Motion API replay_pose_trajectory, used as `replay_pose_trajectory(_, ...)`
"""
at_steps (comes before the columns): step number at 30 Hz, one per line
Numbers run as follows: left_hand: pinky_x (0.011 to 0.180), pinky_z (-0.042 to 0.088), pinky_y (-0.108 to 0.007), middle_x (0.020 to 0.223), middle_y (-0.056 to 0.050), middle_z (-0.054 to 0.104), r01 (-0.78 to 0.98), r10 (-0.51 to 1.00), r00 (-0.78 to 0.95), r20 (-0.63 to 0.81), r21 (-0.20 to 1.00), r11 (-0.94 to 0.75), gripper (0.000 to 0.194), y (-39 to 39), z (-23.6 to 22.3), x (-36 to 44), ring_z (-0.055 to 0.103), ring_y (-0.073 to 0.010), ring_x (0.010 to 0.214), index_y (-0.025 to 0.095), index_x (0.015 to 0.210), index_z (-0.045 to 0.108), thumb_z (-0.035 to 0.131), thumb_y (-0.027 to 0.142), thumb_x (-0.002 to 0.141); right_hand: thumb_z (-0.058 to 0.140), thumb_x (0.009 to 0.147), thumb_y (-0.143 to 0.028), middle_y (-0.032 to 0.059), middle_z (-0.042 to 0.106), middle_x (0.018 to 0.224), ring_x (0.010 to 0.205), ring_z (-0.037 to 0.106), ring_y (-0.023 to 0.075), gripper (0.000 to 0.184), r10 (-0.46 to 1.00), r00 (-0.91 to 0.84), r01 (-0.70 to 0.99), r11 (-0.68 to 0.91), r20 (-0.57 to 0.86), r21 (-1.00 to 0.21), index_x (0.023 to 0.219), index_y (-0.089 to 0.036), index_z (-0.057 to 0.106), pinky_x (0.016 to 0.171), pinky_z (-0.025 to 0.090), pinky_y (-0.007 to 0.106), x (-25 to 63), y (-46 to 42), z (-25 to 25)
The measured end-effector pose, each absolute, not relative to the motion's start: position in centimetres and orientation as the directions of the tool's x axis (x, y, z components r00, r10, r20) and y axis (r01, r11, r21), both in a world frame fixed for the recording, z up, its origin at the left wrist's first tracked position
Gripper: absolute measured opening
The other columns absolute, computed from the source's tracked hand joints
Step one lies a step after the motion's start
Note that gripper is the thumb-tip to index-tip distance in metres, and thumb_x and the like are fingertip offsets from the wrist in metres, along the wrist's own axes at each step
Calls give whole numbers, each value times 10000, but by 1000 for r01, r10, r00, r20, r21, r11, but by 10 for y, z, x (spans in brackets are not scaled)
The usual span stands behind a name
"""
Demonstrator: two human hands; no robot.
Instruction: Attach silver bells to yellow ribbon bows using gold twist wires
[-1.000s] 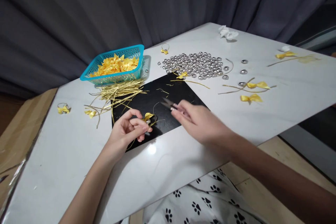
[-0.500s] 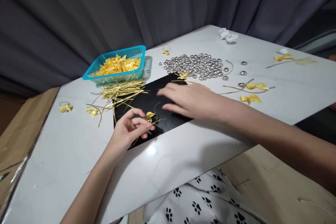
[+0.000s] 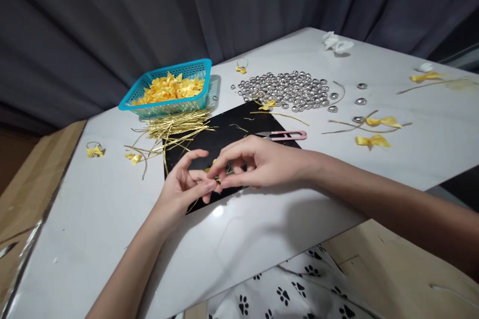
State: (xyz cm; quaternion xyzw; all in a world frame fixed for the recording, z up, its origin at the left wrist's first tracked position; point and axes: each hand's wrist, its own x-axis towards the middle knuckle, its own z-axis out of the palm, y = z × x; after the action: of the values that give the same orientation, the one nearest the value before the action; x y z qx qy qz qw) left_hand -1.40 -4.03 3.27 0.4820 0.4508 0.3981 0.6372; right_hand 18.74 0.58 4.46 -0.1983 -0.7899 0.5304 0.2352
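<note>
Over the black mat (image 3: 224, 132), my left hand (image 3: 183, 187) pinches a small yellow ribbon bow (image 3: 207, 170) between thumb and fingers, its index finger raised. My right hand (image 3: 258, 162) meets it from the right. Its thumb and fingertips close on a gold wire tie (image 3: 226, 175) at the bow; most of this piece is hidden by the fingers. Just beyond my right knuckles, pink-handled thread snips (image 3: 294, 135) lie on the mat. A heap of gold wire ties (image 3: 177, 125) lies at the mat's far left side.
A blue basket (image 3: 127, 104) of yellow bows stands at the back left. Many silver beads (image 3: 284, 89) are heaped behind the mat. Loose bows (image 3: 372, 141), wires and a crumpled white tissue (image 3: 337, 43) lie on the right. A wire ring with a bow (image 3: 95, 150) sits far left.
My right hand has moved left and down to my left hand, closing its fingers at the bow. The snips now show on the mat where my right hand covered them. The view shifted slightly.
</note>
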Motion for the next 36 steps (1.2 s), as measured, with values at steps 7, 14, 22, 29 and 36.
replay_pose_trajectory(7, 427, 400, -141, 556, 33, 675, -102, 948, 248, -199, 968, 230, 465, -39, 32, -12, 557, -74, 443, 192, 1051, 546, 783, 226, 652, 583, 830, -256, -21, 584, 677, 482, 414, 30, 172, 627, -771, 11, 188, 112, -982, 910, -114, 641, 445, 330, 166, 183, 5, 36)
replay_pose_trajectory(14, 405, 385, -155, 579, 15, 671, -76, 953, 221, -209, 970, 230, 450, -38, 31, -9, 495, -65, 421, 182, 1030, 629, 798, 285, 625, 485, 897, -227, -7, 562, 758, 584, 419, 51, 115, 629, -738, 13, 372, 242, -928, 867, -130, 538, 534, 322, 185, 178, 2, 34)
replay_pose_trajectory(22, 418, 289, -190, 585, 4, 558, 225, 964, 210, -162, 968, 114, 240, -40, 24, -11, 388, -72, 473, 169, 736, 679, 638, 401, 784, 441, 903, -180, -3, 512, 771, 628, 418, 73, 96, 716, -616, 142, 510, 328, -848, 838, -143, 502, 581, 325, 211, 177, 5, 28)
replay_pose_trajectory(29, 506, 331, -225, 604, 13, 507, 239, 986, 157, -50, 971, 11, 242, -41, 15, -12, 395, -111, 543, 206, 837, 714, 576, 404, 831, 415, 912, -190, 7, 509, 773, 655, 432, 88, 125, 713, -632, 223, 541, 302, -811, 853, -137, 512, 632, 347, 226, 177, 5, 21)
replay_pose_trajectory(36, 525, 368, -251, 624, -22, 622, 179, 998, 59, -35, 984, 24, 207, -43, 15, -8, 504, -161, 595, 196, 817, 739, 670, 381, 751, 422, 892, -173, 8, 511, 791, 648, 425, 87, 101, 744, -603, 232, 508, 287, -830, 848, -140, 507, 625, 343, 224, 175, 3, 18)
